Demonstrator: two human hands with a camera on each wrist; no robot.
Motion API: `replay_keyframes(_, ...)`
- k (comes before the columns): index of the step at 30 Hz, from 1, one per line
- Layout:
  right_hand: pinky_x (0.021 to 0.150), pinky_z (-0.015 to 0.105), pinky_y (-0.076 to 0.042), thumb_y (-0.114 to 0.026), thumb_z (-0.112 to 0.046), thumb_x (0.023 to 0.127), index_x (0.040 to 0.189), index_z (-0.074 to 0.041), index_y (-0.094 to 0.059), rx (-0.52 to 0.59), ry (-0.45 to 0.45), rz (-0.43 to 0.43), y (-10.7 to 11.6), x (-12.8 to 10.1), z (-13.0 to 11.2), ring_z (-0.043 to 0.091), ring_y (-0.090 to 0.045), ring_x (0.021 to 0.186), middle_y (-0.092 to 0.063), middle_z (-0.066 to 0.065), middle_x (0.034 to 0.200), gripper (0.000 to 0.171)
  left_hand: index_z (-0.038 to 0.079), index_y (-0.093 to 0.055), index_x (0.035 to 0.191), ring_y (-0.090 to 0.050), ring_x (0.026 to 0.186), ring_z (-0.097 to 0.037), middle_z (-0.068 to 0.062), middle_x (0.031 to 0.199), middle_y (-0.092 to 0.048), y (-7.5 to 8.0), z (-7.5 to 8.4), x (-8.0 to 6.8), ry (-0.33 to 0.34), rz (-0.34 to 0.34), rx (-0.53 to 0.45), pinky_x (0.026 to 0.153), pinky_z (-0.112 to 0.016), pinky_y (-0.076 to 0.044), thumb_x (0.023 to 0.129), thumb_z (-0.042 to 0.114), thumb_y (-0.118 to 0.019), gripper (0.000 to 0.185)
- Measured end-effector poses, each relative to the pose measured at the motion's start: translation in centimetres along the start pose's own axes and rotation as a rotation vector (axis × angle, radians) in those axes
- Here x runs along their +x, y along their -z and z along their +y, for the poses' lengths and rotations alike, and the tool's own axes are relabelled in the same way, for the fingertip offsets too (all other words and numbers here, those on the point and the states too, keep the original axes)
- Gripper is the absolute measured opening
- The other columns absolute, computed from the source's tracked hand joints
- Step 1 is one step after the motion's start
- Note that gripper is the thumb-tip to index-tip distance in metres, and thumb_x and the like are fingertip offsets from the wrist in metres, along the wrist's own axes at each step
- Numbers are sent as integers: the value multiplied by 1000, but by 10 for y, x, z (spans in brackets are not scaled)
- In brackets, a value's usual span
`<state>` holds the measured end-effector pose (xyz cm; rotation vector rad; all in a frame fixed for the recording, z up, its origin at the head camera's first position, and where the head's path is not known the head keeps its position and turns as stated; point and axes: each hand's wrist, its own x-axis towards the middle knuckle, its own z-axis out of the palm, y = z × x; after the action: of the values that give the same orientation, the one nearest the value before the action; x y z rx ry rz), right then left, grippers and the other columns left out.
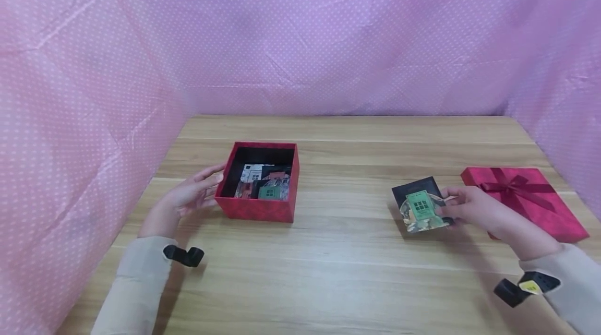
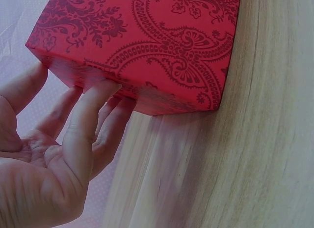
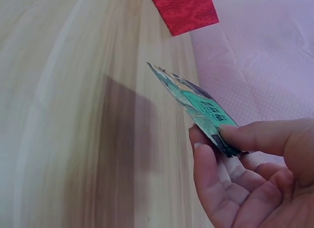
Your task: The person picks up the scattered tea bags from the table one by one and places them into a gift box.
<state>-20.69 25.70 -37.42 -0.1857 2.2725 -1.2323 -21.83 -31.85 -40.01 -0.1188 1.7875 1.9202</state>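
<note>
Green-labelled packets [image 1: 421, 210] pinched at their right edge by right hand [image 1: 474, 211]; left hand [image 1: 190, 195], fingers straight, touching red box [image 1: 259, 208].

— We get soft, even light from above; the box [image 1: 260, 181] and hands throw faint shadows on the tabletop [image 1: 338, 267].
— Agreed, and our wrist views look washed out, close skin slightly blurred.

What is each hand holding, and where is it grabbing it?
The right hand pinches a green-labelled packet by its right edge, thumb on top. The left hand holds nothing; its straight fingers only touch the red box's left side.
</note>
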Motion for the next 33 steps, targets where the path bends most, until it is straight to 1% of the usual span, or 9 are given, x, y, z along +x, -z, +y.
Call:
replay_keyframes(5, 68, 33, -57, -61, -6, 91, 118, 15, -43, 29, -4, -16, -4, 10, -8, 10, -65, 75, -66, 5, 89, 39, 24, -27, 148, -61, 104, -8, 11, 112, -65, 1, 0, -1, -7, -7, -9, 84, -28, -53, 99, 26, -50, 54)
replay_keyframes(9, 68, 33, -57, -60, -4, 90, 115, 14, -43, 68, 12, -42, -8, 18, -16, 10, -65, 76, -66, 5, 89, 35, 23, -24, 149, -61, 105, -8, 11, 113, -65, 0, 1, -1, -2, -2, -8, 84, -29, -54, 100, 25, -49, 55)
replay_keyframes(13, 70, 33, -57, -61, -5, 90, 117, 13, -43, 79, 12, -47, -14, 26, -23, 11, -65, 79, -66, 6, 92, 37, 21, -23, 150, -61, 106, -8, 10, 114, -64, -1, 1, 1, 7, 0, 1, 85, -29, -54, 101, 23, -47, 55)
replay_keyframes(17, 73, 33, -57, -61, -7, 90, 119, 13, -43, 86, 5, -53, -21, 33, -33, 11, -65, 81, -66, 7, 94, 40, 22, -24, 150, -61, 106, -8, 10, 114, -64, 0, 1, 1, 4, -8, 8, 85, -29, -53, 101, 24, -47, 54)
replay_keyframes(22, 75, 32, -56, -59, -6, 90, 116, 13, -43, 131, 34, -86, -28, 42, -49, 11, -65, 82, -65, 6, 92, 36, 24, -26, 148, -62, 105, -8, 11, 112, -66, 1, 0, 0, -1, -16, -10, 83, -28, -54, 99, 26, -50, 55)
replay_keyframes(25, 76, 33, -56, -59, -6, 90, 119, 13, -43, 154, 45, -102, -31, 48, -59, 12, -65, 83, -66, 6, 93, 38, 23, -25, 149, -62, 104, -7, 11, 112, -66, 1, 0, 0, -4, -19, -17, 83, -28, -54, 100, 25, -50, 55)
replay_keyframes(29, 77, 34, -56, -57, -4, 91, 119, 14, -41, 179, 68, -117, -38, 57, -73, 12, -66, 84, -67, 8, 95, 37, 24, -28, 146, -62, 104, -6, 12, 111, -65, 1, 0, 0, -7, -11, -10, 83, -28, -54, 100, 25, -50, 51)
replay_keyframes(33, 76, 33, -56, -57, -2, 90, 118, 13, -42, 205, 90, -122, -46, 65, -82, 14, -66, 85, -67, 10, 97, 35, 27, -35, 140, -63, 103, -6, 12, 110, -66, 1, -1, 0, -16, -18, 5, 84, -27, -53, 100, 24, -49, 42)
